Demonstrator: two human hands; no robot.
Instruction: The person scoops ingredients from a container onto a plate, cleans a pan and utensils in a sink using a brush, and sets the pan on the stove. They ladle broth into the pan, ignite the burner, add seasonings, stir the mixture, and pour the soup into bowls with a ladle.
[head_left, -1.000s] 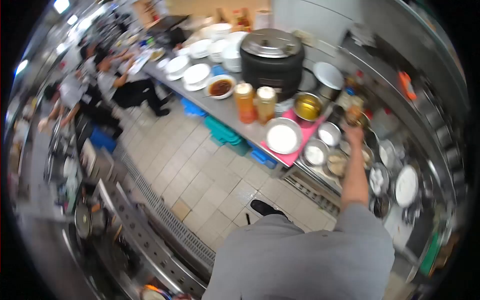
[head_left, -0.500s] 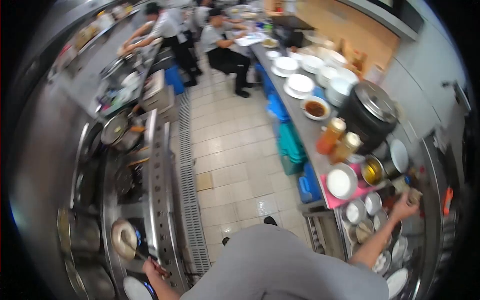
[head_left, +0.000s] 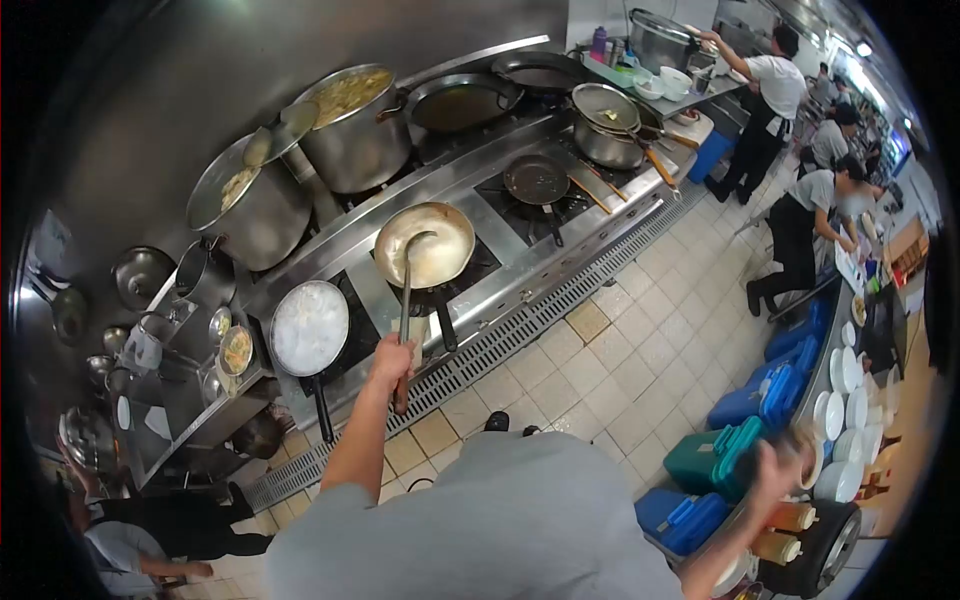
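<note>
My left hand (head_left: 392,358) is closed around the wooden-ended handle of a long metal ladle (head_left: 406,295). The ladle's head rests in a frying pan (head_left: 448,250) of pale, creamy liquid on a burner. To the left of that pan, a second frying pan (head_left: 311,328) holds white, foamy liquid. Over by the right-hand counter, my right hand (head_left: 775,475) is raised and blurred by motion. Its fingers look curled at a dark, smeared object whose kind I cannot make out.
Two large stockpots (head_left: 355,140) and wide woks (head_left: 460,103) stand behind the burners. A small black pan (head_left: 537,180) sits to the right. Blue bins (head_left: 685,518) and a green bin (head_left: 712,460) line the right counter. Several co-workers (head_left: 778,80) stand or sit around the kitchen.
My view has swung left from the counter to the stove. My right hand has left the small metal containers on the counter. My left hand still holds the ladle in the pan.
</note>
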